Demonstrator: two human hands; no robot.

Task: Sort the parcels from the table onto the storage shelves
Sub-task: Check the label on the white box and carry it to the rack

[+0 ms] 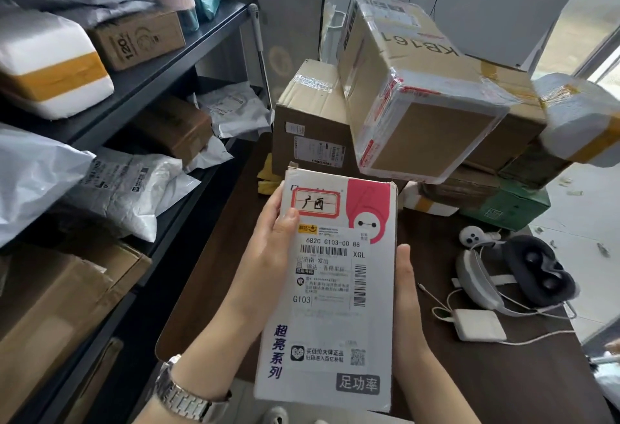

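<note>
I hold a flat white parcel (335,289) with a pink corner, a red-framed handwritten label and a shipping label, face up over the near edge of the dark brown table (469,373). My left hand (268,249) grips its left edge with the thumb on top. My right hand (407,296) presses flat against its right edge. Behind it, taped cardboard boxes (412,88) are piled on the table. The dark metal storage shelves (151,75) stand on the left, holding parcels.
The shelves hold a white foam box (50,65), grey and white poly bags (134,182) and brown cartons (60,296). On the table's right lie a headset (523,272), a white adapter (479,324) with cables, a green box (513,209) and a foam box (583,122).
</note>
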